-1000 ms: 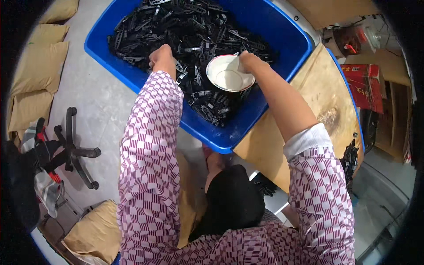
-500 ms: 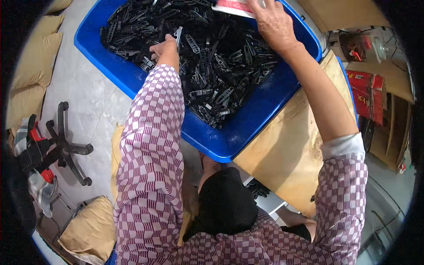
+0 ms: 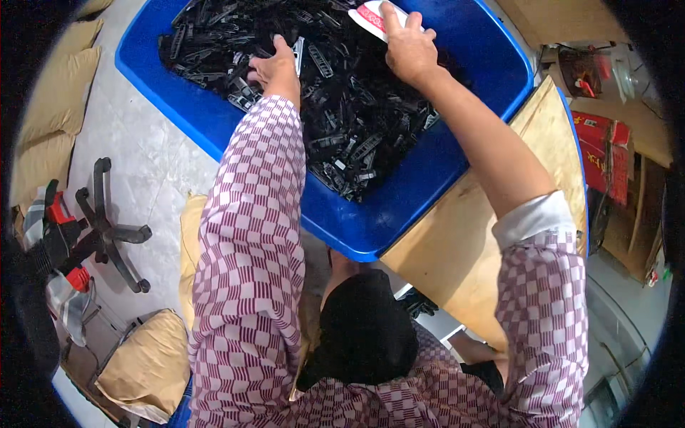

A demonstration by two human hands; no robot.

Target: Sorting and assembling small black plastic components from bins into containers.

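My left hand (image 3: 276, 71) reaches into a pile of small black plastic parts (image 3: 342, 107), its fingers apart. Right beside it lies a shiny elongated piece (image 3: 298, 55); I see no clear grip on it. The pile fills a large blue plastic tub (image 3: 399, 203). My right hand (image 3: 412, 53) is closed on a white bowl (image 3: 369, 18) with a pink-red band, held tilted over the far part of the pile. The bowl's inside is hidden.
A wooden board (image 3: 449, 242) sits against the tub's right side. On the floor at left are a black chair base (image 3: 107, 228) and tan sacks (image 3: 61, 93), with another tan sack (image 3: 146, 360) nearer. Red boxes (image 3: 603, 157) stand at right.
My right hand has brought the bowl inward to the left and tilted it differently. My left hand stays low at the pile, shifted only slightly. The tub looks a little shifted in view.
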